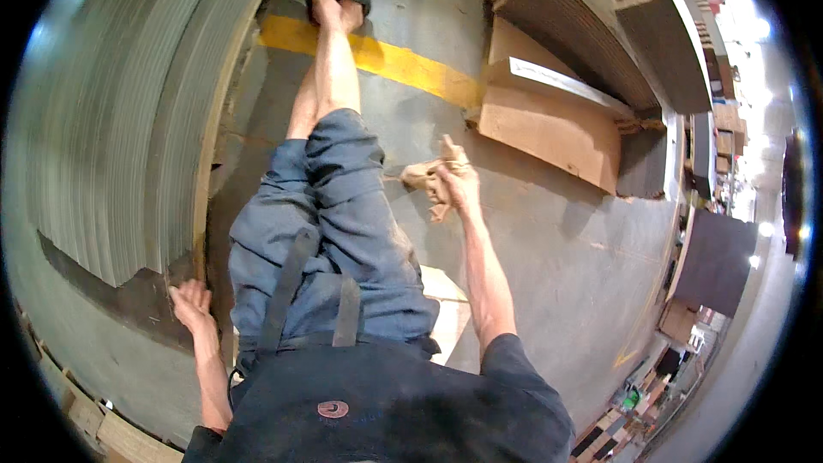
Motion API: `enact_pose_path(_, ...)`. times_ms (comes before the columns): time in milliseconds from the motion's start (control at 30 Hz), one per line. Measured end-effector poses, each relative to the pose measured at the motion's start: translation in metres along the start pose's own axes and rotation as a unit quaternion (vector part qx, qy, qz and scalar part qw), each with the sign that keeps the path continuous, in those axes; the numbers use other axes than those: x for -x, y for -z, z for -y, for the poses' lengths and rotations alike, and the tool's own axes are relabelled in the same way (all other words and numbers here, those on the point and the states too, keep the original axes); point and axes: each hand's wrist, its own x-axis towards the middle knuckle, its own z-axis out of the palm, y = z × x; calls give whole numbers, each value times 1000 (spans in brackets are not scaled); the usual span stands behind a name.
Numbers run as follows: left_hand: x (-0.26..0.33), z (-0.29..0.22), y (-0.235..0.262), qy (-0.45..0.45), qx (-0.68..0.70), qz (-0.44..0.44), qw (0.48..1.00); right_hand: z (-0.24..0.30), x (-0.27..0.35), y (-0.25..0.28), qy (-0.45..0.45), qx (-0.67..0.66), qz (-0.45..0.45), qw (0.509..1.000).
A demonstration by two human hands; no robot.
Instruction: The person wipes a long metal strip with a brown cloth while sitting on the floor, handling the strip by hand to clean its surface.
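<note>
1. Right hand clenched round a crumpled scrap of brown cardboard, held out at arm's length over the concrete floor.
2. Left hand open, fingers spread, holding nothing, just beside the big stack of sheets.
3. Scrap lies on the right, well apart from the left hand; right hand has it.

A crumpled tan scrap of cardboard sits clutched above the concrete floor.

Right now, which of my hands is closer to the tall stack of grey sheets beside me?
Left. The left hand rests against the lower edge of the stack of grey sheets. The right hand is out over the floor on the far side of your legs, holding a crumpled brown scrap.
</note>
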Motion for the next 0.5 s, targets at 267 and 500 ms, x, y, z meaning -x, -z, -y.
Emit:
enact_pose_path(267,27,31,7,-99,-430,142,886,159,-33,36,119,-88,55,988)
enact_pose_path(500,27,33,-22,-25,-472,158,867,154,-167,110,214,443,-157,856)
